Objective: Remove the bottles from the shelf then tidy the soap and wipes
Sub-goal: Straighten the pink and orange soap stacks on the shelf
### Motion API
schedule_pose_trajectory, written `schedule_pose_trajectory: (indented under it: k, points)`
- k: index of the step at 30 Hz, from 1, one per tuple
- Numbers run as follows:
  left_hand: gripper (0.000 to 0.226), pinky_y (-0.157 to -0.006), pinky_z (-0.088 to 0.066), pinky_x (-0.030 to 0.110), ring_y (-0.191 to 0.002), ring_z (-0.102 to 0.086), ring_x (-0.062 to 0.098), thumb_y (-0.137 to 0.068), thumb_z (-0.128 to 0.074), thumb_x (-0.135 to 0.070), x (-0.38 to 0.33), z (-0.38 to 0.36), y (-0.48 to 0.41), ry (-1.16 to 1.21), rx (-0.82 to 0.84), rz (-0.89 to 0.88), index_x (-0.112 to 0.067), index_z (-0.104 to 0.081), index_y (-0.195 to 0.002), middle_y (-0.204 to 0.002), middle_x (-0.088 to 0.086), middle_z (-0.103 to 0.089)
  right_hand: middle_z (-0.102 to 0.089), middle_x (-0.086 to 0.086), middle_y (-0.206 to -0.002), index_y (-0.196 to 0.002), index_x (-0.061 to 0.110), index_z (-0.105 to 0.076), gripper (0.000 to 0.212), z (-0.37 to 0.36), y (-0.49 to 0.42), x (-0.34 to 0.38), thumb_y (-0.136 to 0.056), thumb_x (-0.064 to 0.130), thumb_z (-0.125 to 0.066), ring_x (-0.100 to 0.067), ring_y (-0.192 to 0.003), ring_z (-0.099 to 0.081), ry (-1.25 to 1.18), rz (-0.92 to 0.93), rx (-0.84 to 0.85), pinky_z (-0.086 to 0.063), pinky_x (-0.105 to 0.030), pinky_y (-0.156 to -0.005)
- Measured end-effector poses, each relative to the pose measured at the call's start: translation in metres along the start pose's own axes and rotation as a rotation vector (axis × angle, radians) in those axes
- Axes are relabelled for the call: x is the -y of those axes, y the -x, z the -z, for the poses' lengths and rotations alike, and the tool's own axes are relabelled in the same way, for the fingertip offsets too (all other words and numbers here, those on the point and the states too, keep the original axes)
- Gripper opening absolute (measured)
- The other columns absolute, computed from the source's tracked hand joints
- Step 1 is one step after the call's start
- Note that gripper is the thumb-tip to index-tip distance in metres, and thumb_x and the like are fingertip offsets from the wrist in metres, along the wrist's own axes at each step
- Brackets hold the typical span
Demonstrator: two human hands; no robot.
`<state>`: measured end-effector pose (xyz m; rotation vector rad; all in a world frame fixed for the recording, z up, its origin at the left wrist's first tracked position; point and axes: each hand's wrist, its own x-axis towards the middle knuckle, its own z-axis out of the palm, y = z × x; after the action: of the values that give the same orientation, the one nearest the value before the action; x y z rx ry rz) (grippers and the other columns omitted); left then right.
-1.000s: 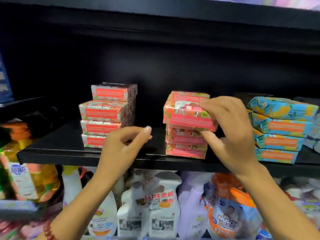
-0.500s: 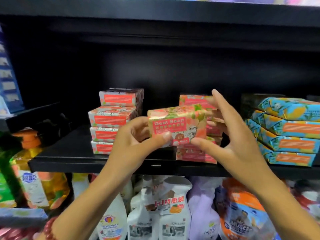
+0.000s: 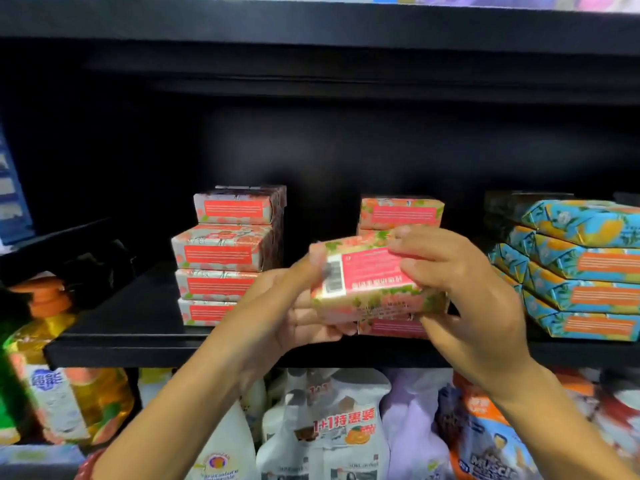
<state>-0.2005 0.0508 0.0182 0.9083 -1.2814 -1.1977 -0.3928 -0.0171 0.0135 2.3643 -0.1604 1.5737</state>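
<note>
both hands, left hand (image 3: 277,317) and right hand (image 3: 474,299), grasping one soap bar (image 3: 370,282) just near of middle soap stack (image 3: 401,213) on shelf (image 3: 131,327)

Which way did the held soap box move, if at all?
Yes: the soap box left the top of the middle stack, now lower, in front of it.

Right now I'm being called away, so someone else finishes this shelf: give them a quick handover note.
Left hand and right hand both grip one pink soap bar, barcode side up, in front of the middle soap stack.
The left-side soap stack, four high, and the blue-and-orange packs sit on the shelf.
Done: no bottles show on this shelf.
To do: set the held bar down, square the stacks, straighten the packs.
</note>
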Motion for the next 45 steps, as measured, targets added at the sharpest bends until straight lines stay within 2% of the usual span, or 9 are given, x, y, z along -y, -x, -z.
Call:
schedule_pose_trajectory:
  k: [5, 10, 16, 22, 27, 32, 35, 39, 45]
  points:
    - [0.023, -0.065, -0.056, 0.022, -0.080, -0.072, 0.017, -0.071, -0.067, -0.027, 0.002, -0.002, 0.001, 0.011, -0.082, -0.127, -0.011, -0.077, -0.084, -0.088, 0.008, -0.075, -0.039, -0.005, -0.141, -0.124, 0.013, -0.046, 0.049, 0.006, 0.001, -0.003, -0.079, 0.010, -0.065, -0.019, -0.135, -0.036, 0.036, -0.077, 0.135, -0.039, -0.033, -0.105]
    - [0.031, -0.067, -0.052, 0.014, -0.085, -0.070, 0.008, -0.070, -0.071, -0.019, 0.005, -0.006, 0.007, -0.259, -0.230, -0.438, -0.015, -0.067, -0.101, -0.094, -0.005, -0.074, -0.034, 0.025, -0.142, -0.145, 0.032, -0.027, 0.091, 0.017, -0.003, 0.007, -0.067, 0.053, -0.069, 0.012, -0.130, -0.031, -0.207, -0.512, 0.188, -0.028, -0.003, -0.098]
    - [0.040, -0.075, -0.051, 0.015, -0.095, -0.066, 0.008, -0.066, -0.083, -0.012, 0.016, -0.003, 0.005, -0.333, -0.205, -0.518, -0.013, -0.062, -0.101, -0.098, -0.006, -0.070, -0.054, 0.028, -0.121, -0.127, 0.034, -0.048, 0.056, 0.008, -0.008, 0.006, -0.073, 0.042, -0.061, 0.008, -0.113, -0.051, -0.276, -0.519, 0.183, -0.039, -0.004, -0.085]
    - [0.072, -0.085, -0.054, 0.027, -0.107, -0.063, 0.015, -0.053, -0.085, -0.048, 0.020, 0.017, 0.008, -0.429, -0.159, -0.460, -0.023, -0.060, -0.116, -0.113, -0.006, -0.066, -0.057, 0.013, -0.109, -0.106, 0.018, -0.057, 0.027, -0.010, 0.002, 0.013, -0.079, 0.019, -0.057, 0.008, -0.110, -0.051, -0.134, -0.324, 0.044, -0.037, -0.007, -0.090]
    - [0.058, -0.073, -0.053, 0.017, -0.096, -0.066, 0.007, -0.050, -0.083, -0.040, 0.028, 0.025, 0.014, -0.468, -0.270, -0.449, -0.025, -0.066, -0.104, -0.103, -0.011, -0.069, -0.054, 0.009, -0.117, -0.108, 0.019, -0.050, 0.026, -0.030, 0.019, 0.014, -0.083, 0.019, -0.058, 0.001, -0.116, -0.050, -0.161, -0.307, 0.064, -0.038, -0.012, -0.097]
    - [0.051, -0.077, -0.056, 0.023, -0.104, -0.064, 0.011, -0.051, -0.083, -0.051, 0.041, 0.034, 0.021, -0.479, -0.330, -0.461, -0.039, -0.070, -0.099, -0.108, -0.009, -0.067, -0.052, 0.020, -0.120, -0.123, 0.025, -0.048, 0.044, -0.029, 0.038, 0.020, -0.081, 0.033, -0.059, 0.006, -0.119, -0.045, -0.147, -0.450, 0.084, -0.035, -0.009, -0.097]
    - [0.048, -0.076, -0.055, 0.021, -0.106, -0.062, 0.008, -0.053, -0.081, -0.056, 0.047, 0.038, 0.024, -0.485, -0.360, -0.484, -0.043, -0.069, -0.097, -0.108, -0.014, -0.066, -0.054, 0.022, -0.109, -0.116, 0.025, -0.054, 0.037, -0.028, 0.056, 0.019, -0.081, 0.037, -0.059, 0.010, -0.112, -0.046, -0.068, -0.473, 0.089, -0.035, -0.007, -0.094]
    - [0.044, -0.079, -0.055, 0.019, -0.107, -0.060, 0.004, -0.055, -0.081, -0.049, 0.056, 0.042, 0.023, -0.529, -0.417, -0.481, -0.045, -0.068, -0.098, -0.108, -0.018, -0.064, -0.062, 0.008, -0.105, -0.108, 0.019, -0.062, 0.031, -0.036, 0.078, 0.014, -0.084, 0.038, -0.057, -0.005, -0.101, -0.053, 0.083, -0.456, 0.169, -0.039, -0.013, -0.090]
    - [0.054, -0.085, -0.044, 0.006, -0.114, -0.049, -0.005, -0.070, -0.064, -0.058, 0.070, 0.040, 0.016, -0.936, -0.451, -0.554, -0.027, -0.064, -0.114, -0.120, -0.016, -0.056, -0.065, 0.000, -0.093, -0.096, 0.009, -0.070, 0.030, -0.047, 0.088, 0.014, -0.088, 0.029, -0.050, -0.013, -0.091, -0.051, 0.273, -0.342, 0.206, -0.042, -0.025, -0.080]
